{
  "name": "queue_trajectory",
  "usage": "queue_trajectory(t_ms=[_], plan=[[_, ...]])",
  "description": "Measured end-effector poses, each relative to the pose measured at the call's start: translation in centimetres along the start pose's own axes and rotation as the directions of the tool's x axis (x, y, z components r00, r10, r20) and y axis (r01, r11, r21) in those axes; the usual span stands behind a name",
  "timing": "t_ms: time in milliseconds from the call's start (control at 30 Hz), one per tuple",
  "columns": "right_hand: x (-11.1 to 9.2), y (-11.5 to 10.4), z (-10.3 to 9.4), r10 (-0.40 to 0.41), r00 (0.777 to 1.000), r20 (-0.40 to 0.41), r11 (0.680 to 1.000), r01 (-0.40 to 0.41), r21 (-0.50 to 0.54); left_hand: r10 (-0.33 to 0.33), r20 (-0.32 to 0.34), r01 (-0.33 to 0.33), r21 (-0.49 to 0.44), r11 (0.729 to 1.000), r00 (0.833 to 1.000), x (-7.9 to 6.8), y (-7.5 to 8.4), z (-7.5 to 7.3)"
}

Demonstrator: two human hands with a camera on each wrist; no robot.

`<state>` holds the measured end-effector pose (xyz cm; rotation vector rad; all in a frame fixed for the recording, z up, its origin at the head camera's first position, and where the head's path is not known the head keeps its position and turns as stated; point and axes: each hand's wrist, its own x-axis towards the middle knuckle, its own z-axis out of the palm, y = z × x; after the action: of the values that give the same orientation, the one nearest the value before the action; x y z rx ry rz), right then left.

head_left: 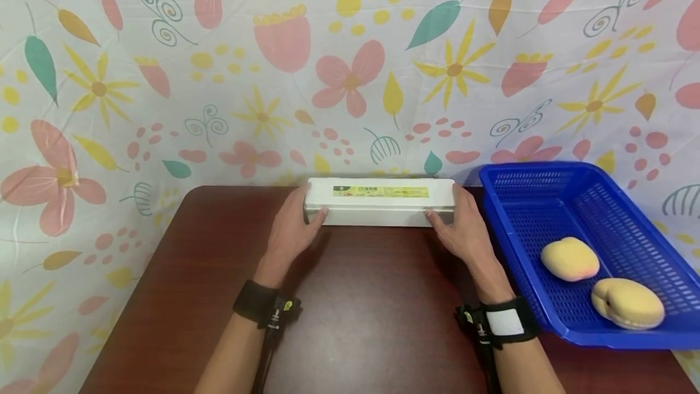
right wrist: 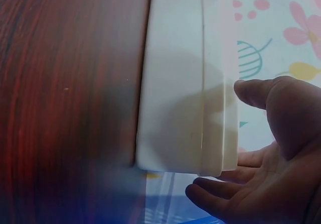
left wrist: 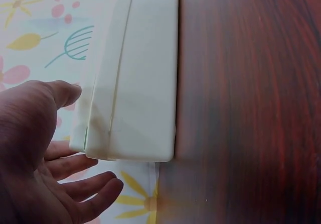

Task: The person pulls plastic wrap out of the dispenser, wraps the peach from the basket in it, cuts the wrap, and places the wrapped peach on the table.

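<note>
A long white plastic-wrap box (head_left: 380, 216) with a yellow-green label on its lid lies near the table's back edge. My left hand (head_left: 292, 224) is at its left end, thumb toward the front and fingers beside the end. My right hand (head_left: 465, 227) mirrors this at the right end. In the left wrist view, the left hand (left wrist: 45, 148) has its fingers loosely spread around the box's corner. The right wrist view shows the right hand (right wrist: 281, 148) likewise relaxed, its thumb near the lid's edge. Whether the fingers touch the box, I cannot tell.
A blue plastic basket (head_left: 516, 284) stands on the right side of the dark reddish-brown table (head_left: 372, 309). Inside it are two yellowish peach-like fruits, one peach (head_left: 570, 259) behind the other peach (head_left: 629, 304). Directly behind the table hangs a flower-patterned curtain (head_left: 350, 78).
</note>
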<state>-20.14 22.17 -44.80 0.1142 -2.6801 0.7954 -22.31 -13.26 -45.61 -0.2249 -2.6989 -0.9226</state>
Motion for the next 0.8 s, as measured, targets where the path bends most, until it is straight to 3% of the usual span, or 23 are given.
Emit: queue_trajectory(t_ms=[233,500,800], plan=[[0.2,-0.06,-0.29,0.001,1.0,-0.009,0.998,0.0,0.056,0.009,-0.011,-0.009,0.004,1.0,1.0,-0.02,0.27,-0.07],[0.56,-0.19,-0.41,0.067,0.998,0.019,0.996,-0.068,0.055,-0.012,-0.02,0.012,-0.011,1.0,1.0,0.21,0.34,-0.15],[0.51,-0.21,-0.38,0.064,0.997,-0.041,0.994,-0.06,0.093,-0.011,-0.049,0.009,-0.048,0.999,0.999,0.43,0.33,-0.18]])
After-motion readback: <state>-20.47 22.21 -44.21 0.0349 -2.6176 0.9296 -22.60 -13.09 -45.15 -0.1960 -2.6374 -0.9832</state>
